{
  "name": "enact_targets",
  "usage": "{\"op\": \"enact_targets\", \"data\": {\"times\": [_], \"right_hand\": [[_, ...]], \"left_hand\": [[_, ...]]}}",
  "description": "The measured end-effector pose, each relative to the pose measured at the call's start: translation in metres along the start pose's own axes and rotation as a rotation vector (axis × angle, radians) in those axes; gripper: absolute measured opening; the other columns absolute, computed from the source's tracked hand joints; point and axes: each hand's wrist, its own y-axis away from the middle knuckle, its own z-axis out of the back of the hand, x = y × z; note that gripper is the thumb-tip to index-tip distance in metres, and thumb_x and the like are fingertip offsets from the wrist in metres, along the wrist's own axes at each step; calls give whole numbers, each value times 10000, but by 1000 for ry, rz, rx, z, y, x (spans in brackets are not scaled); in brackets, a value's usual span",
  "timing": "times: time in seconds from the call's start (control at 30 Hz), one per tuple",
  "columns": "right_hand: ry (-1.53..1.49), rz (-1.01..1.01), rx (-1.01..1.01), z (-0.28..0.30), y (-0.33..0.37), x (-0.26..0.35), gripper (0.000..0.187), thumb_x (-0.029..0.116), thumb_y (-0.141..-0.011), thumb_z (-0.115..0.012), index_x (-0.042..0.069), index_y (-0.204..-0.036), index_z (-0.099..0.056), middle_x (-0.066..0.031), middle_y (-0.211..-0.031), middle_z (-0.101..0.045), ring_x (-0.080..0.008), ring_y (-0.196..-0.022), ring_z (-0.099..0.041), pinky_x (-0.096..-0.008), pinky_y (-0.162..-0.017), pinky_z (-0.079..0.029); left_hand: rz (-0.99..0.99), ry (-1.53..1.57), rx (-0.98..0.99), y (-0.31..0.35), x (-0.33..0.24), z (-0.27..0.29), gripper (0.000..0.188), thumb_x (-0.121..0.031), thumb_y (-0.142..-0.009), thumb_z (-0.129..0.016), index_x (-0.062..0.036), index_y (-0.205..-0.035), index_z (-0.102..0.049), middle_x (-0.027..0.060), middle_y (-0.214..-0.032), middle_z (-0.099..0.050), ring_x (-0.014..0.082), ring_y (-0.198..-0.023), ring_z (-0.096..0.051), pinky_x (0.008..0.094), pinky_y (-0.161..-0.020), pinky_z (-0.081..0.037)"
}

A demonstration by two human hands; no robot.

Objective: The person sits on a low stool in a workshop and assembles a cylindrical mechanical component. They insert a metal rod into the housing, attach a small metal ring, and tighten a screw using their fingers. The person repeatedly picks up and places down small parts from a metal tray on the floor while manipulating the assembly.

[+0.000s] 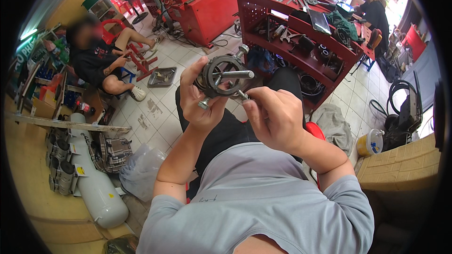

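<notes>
Grey-sleeved arms raise a stiff, probably heavy metal ring fixture (225,76), left hand (200,103) clamped on its rim, right hand (273,115) fingers pinching a protruding bolt (243,95).

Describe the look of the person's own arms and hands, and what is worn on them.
Both hands, the left hand and the right hand, are bare: no gloves, rings or watch show. The forearms are uncovered. Short grey sleeves of a T-shirt end above the elbows.
</notes>
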Motion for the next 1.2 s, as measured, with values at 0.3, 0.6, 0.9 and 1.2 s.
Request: {"op": "enact_targets", "data": {"times": [0.3,0.6,0.9,1.2], "right_hand": [[-9,-3,-9,-2,1,-1,236,201,-787,-725,68,-908,-572,-3,-548,-515,-138,-441,-513,-276,-442,-354],[-7,-6,-19,-3,1,-2,257,209,-768,-741,66,-898,-571,-3,-563,-526,-151,-449,-524,-274,-441,-357],[-43,-36,-24,-1,-1,2,192,175,-793,-711,61,-872,-578,-9,-577,-537,-154,-447,-516,-278,-448,-359],[-28,-65,-7,-1,0,2,161,161,-813,-691,61,-883,-584,-23,-575,-541,-162,-450,-517,-288,-448,-365]], "left_hand": [[-7,-19,-6,1,1,-1,208,-28,-702,-789,-98,-879,-704,251,-1246,-521,367,-1057,-558,413,-828,-505],[16,-26,-6,1,0,0,190,-31,-695,-793,-111,-853,-727,235,-1248,-527,363,-1050,-559,409,-822,-501],[19,-11,-15,1,1,-1,216,-37,-698,-794,-128,-888,-744,227,-1247,-528,352,-1046,-561,403,-830,-500],[23,-12,4,2,1,-1,252,-57,-674,-810,-126,-909,-749,221,-1253,-528,338,-1050,-557,391,-833,-489]]}}
